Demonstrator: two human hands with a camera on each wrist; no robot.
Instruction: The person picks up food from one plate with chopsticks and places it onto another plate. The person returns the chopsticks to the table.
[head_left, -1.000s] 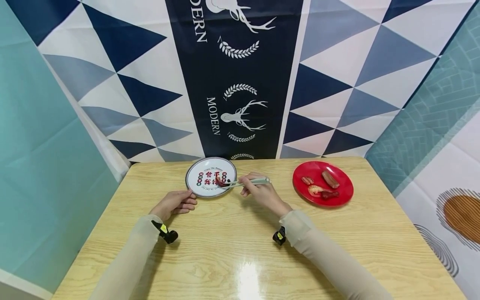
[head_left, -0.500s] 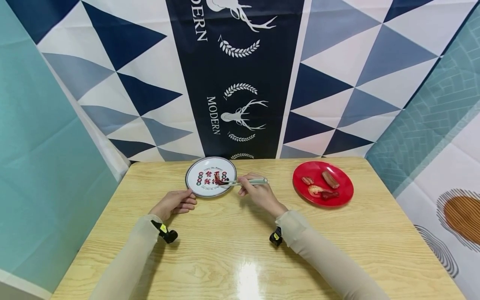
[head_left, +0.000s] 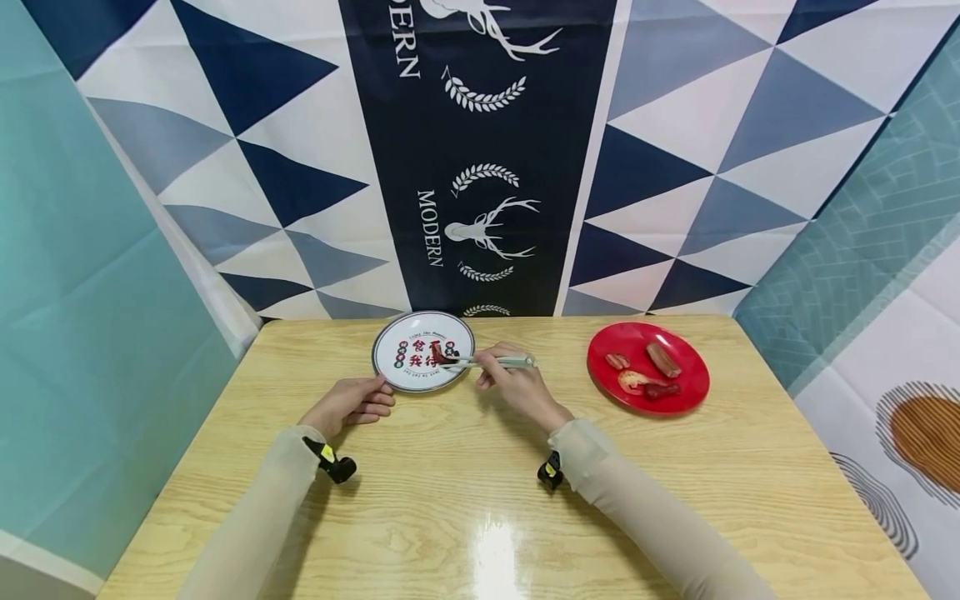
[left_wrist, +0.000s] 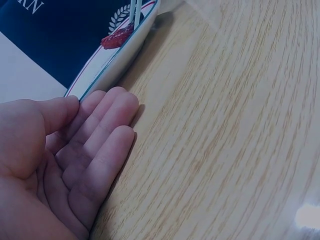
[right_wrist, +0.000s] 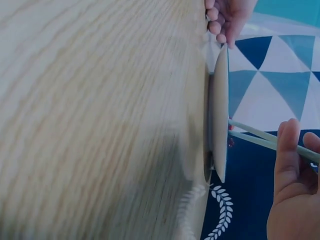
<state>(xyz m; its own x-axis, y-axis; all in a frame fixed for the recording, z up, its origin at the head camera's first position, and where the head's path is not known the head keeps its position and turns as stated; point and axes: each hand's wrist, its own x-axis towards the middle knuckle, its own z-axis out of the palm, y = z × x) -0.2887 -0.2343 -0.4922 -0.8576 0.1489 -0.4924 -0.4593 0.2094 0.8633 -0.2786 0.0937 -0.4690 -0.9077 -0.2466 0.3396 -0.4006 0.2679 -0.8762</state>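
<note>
My right hand (head_left: pixel 513 379) holds a pair of pale green chopsticks (head_left: pixel 513 362) from the right. Their tips reach over the white plate (head_left: pixel 390 375), at a glossy dark red piece of food (head_left: pixel 442 354). In the left wrist view this red piece (left_wrist: pixel 117 39) shows close to the chopstick ends, over the rim. My left hand (head_left: pixel 348 408) pinches the plate's near-left rim, thumb on the edge and the other fingers loosely bent below it. Seen edge-on in the right wrist view, the plate (right_wrist: pixel 220 115) hides most of the food.
A red plate (head_left: pixel 693 379) on the right side of the wooden table (head_left: pixel 450 500) bears a rib-like piece (head_left: pixel 662 359), a small brownish piece (head_left: pixel 617 361), and a yellow-and-dark-red piece (head_left: pixel 656 389). A patterned cloth (head_left: pixel 487 150) hangs right behind the table's back edge.
My right hand has shifted slightly left with the chopsticks, and the dark red piece lies at a slightly different angle. My left hand keeps its place at the white plate's rim.
</note>
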